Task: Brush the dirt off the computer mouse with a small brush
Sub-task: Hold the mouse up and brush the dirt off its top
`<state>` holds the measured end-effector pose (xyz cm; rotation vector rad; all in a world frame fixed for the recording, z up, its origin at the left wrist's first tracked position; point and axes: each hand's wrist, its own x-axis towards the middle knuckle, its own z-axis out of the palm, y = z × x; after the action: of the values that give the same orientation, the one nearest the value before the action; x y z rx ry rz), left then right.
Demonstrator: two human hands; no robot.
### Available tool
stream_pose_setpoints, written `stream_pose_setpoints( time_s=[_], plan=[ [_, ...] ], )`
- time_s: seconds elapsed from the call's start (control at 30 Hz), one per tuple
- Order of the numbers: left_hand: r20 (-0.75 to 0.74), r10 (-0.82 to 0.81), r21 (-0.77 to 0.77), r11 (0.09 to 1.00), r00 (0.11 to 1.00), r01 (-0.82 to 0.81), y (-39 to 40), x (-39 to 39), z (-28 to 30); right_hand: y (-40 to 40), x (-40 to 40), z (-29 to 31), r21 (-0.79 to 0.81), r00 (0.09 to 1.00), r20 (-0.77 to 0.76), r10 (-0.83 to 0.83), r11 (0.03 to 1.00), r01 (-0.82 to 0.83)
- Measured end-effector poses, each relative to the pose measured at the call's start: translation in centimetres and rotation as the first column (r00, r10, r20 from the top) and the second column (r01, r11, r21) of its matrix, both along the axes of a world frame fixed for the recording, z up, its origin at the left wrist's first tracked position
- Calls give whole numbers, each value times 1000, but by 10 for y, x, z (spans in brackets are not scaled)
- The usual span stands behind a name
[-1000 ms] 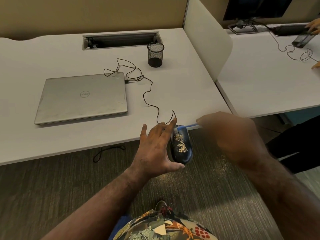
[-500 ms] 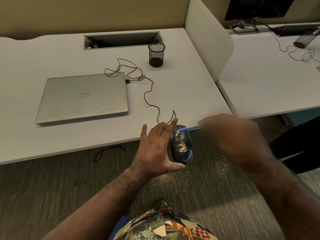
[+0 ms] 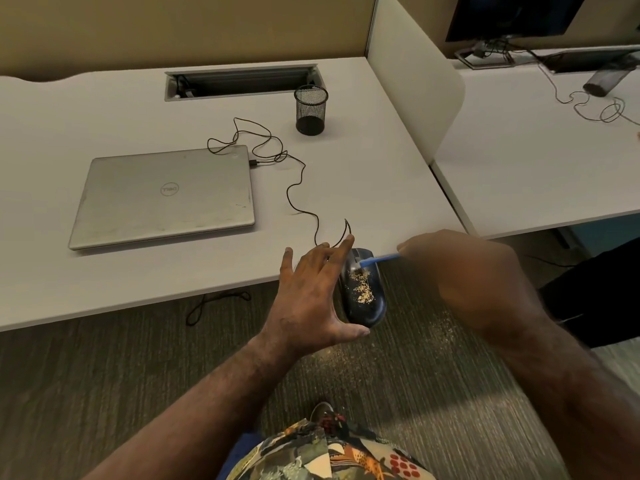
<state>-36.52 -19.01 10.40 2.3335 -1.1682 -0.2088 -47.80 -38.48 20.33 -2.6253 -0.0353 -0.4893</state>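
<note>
Yellowish dirt (image 3: pixel 362 289) lay on the mouse (image 3: pixel 363 289), which the left hand (image 3: pixel 311 299) clasped beyond the desk (image 3: pixel 346 188) edge so debris fell clear; the right hand (image 3: pixel 460 271) pinched the brush (image 3: pixel 377 261).

Closed laptop (image 3: pixel 162 195) on desk (image 3: pixel 104 271), mesh cup (image 3: pixel 310 109) behind, poss. monitor (image 3: pixel 512 15) far right.

The mouse (image 3: pixel 363 292) in the left grip (image 3: pixel 311 292) is showing glossy dark plastic, speckled with gritty tan crumbs. Beyond the grip, the table (image 3: pixel 104 112) is looking smooth and matt, the laptop (image 3: pixel 162 197) brushed, scuffed metal.
</note>
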Motion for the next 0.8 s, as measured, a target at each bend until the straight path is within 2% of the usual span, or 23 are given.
stream_pose_setpoints(
  time_s=[0.13, 0.27, 0.5, 0.8],
  plan=[
    [6, 11, -2, 1000, 1000, -11, 2, 1, 0, -4, -2, -1, 6, 999, -5, -52, 999, 52],
    [-2, 5, 5, 1000, 1000, -5, 1, 0, 0, -2, 2, -2, 33, 995, 51, -89, 996, 87],
    [12, 8, 3, 1000, 1000, -8, 0, 1, -2, 4, 8, -1, 15, 997, -61, -52, 998, 53],
    [7, -3, 23, 1000, 1000, 3, 0, 0, -1, -2, 8, -3, 12, 998, -13, -60, 998, 60]
  ],
)
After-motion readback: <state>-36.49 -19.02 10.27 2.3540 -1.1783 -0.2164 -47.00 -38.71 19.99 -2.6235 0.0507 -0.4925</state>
